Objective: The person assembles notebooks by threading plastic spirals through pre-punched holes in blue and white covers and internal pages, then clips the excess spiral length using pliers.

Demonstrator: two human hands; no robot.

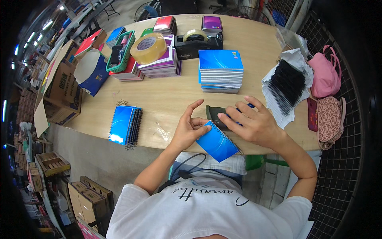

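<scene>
My left hand (190,128) pinches the near corner of a small blue spiral notebook (217,142); thumb and index closed on its edge, the other fingers lifted and spread. The notebook sits tilted at the table's near edge, its wire spine running along the upper right side, partly overhanging toward my lap.

My right hand (254,121) rests just right of the left, palm down, fingers together on a dark green tool (214,113) lying on the wooden table (171,99); I cannot tell how firmly it grips. Fingertips of this hand reach the notebook's spine.

Ahead of the right hand: a tall stack of blue notebooks (221,71). Farther ahead of that, a black tape dispenser (199,42). Ahead and left of the left hand, a big roll of brown packing tape (148,47) sits on a pile of purple notebooks (161,65).

Well left of the left hand: a short pile of finished blue notebooks (125,124), spirals facing me.

Right of the right hand: a heap of black binding coils (287,85) on white paper. Beyond it, a pink bag (324,71) and a patterned purse (329,119) on the wire mesh rack
</scene>
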